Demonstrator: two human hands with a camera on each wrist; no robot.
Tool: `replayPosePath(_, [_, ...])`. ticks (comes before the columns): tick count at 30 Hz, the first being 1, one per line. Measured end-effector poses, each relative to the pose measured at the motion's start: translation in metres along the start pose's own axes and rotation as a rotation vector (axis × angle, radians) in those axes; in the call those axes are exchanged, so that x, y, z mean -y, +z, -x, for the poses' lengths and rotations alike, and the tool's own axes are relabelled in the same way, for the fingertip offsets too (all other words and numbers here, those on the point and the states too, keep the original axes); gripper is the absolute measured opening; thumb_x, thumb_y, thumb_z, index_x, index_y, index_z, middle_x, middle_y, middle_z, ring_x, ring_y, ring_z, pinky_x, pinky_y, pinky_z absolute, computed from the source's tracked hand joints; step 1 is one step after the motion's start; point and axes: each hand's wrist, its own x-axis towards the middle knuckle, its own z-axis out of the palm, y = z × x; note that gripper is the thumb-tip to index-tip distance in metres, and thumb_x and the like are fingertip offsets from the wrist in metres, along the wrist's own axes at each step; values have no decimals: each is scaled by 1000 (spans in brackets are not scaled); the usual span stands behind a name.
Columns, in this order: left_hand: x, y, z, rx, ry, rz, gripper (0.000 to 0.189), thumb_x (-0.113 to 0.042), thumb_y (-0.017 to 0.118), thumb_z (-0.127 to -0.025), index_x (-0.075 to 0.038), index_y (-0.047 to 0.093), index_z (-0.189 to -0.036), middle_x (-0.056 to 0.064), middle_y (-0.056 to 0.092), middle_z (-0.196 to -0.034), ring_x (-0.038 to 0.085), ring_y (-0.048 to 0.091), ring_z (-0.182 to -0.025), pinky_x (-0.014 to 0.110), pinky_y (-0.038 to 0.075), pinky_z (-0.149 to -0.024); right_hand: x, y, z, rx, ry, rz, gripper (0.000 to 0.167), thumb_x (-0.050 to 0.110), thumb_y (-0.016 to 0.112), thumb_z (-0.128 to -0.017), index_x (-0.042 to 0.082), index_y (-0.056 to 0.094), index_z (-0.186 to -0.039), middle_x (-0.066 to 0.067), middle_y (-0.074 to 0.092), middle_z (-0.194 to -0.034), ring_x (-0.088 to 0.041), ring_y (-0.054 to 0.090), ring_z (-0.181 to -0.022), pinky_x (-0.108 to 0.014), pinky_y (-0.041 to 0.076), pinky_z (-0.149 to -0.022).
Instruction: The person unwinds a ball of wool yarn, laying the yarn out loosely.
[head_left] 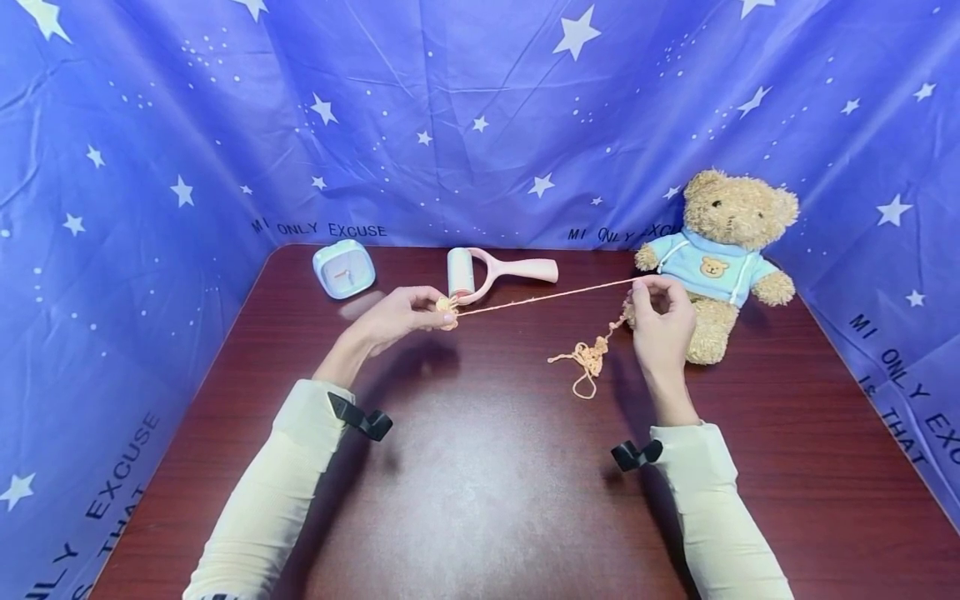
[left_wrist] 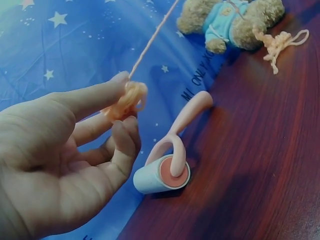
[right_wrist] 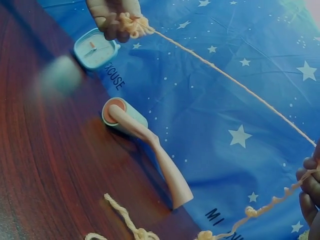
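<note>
Between thumb and fingers my left hand (head_left: pixel 401 318) pinches a small looped bundle of peach yarn (left_wrist: pixel 131 100). A single strand (head_left: pixel 547 297) runs taut from it across to my right hand (head_left: pixel 663 321), which pinches the yarn between thumb and fingertips in front of the teddy bear. Below the right hand a kinked length hangs down to a loose tangle of yarn (head_left: pixel 590 358) by the table. In the right wrist view only some fingers (right_wrist: pixel 308 187) of the right hand show, at the right edge.
A pink-handled lint roller (head_left: pixel 525 268) lies at the table's back, behind the strand. Left of it stands a light blue clock (head_left: pixel 344 270). The teddy bear (head_left: pixel 712 267) in a blue hoodie sits at the back right. A starry blue cloth (head_left: pixel 450 183) hangs around the table (head_left: pixel 480 483).
</note>
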Motion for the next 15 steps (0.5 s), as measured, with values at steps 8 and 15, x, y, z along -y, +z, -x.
replayPosePath(8, [2,1,2,51,18,-1,17,-13,74,-83,-6,61,-90,5,69,-89,14,65,-88,37,54,-94,1,-2,-2,-40,9,-4,11,2,59,-89,-9,62,-92,11,58,-72,-1,55,-66,-14,45,-62])
replayPosePath(15, [0,1,2,68,36,116,18,0,68,-85,-2,54,-95,5,66,-89,16,68,-88,48,52,-97,0,-4,-2,-65,31,-38,6,2,60,-89,4,65,-88,9,58,-70,-5,55,-64,-14,42,-57])
